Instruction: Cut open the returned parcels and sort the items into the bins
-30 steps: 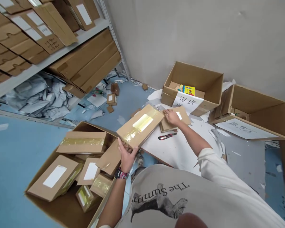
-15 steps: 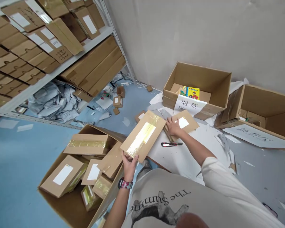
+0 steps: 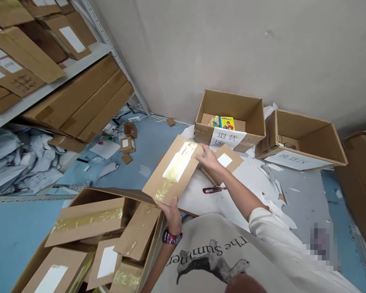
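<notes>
A flat cardboard package [image 3: 161, 173] with a white label under shiny yellowish tape is held tilted in front of me. My left hand [image 3: 171, 213] grips its lower end, thumb on top. My right hand [image 3: 210, 158] grips its upper right edge. Behind my right hand another cardboard package [image 3: 235, 159] with a white label lies on the white table surface [image 3: 247, 195]. A red and black box cutter [image 3: 213, 190] rests on the table just below that package.
A large open carton [image 3: 90, 191] of taped packages stands at lower left. Two open cartons with paper signs, one carton [image 3: 253, 140] holding a yellow book and the other carton [image 3: 335, 150], stand by the wall. Shelving [image 3: 76, 65] with boxes is at upper left.
My right hand has moved from the package on the table to the held package's upper edge. The held package has turned, its label differently placed. The view has shifted right.
</notes>
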`<state>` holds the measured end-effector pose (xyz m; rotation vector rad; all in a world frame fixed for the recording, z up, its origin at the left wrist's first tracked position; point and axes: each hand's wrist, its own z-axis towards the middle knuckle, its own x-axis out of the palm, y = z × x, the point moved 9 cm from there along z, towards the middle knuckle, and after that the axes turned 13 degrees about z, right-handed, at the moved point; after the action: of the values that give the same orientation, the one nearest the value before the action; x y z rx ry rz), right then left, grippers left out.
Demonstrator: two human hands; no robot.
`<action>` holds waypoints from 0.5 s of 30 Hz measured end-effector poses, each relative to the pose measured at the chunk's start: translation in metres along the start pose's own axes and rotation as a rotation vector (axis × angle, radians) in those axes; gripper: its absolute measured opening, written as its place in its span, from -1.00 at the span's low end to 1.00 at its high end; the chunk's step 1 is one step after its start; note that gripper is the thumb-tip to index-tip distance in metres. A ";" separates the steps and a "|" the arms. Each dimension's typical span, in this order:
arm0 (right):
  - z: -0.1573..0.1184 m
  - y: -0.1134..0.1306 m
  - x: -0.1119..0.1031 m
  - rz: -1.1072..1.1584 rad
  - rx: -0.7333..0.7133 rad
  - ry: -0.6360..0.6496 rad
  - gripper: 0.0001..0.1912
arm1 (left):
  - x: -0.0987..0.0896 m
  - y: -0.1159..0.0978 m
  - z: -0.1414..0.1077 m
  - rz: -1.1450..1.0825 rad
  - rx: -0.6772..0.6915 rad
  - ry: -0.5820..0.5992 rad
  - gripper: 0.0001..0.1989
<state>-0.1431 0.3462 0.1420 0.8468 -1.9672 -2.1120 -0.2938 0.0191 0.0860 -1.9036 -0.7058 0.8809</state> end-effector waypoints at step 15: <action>-0.045 -0.163 -0.168 -0.388 0.564 -0.444 -0.31 | 0.140 0.076 0.019 0.100 -0.182 0.500 -0.50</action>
<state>0.0629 0.4067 0.0391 0.9652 -2.9300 -2.0929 -0.2181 0.1008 -0.0288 -2.2189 -0.3971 0.3758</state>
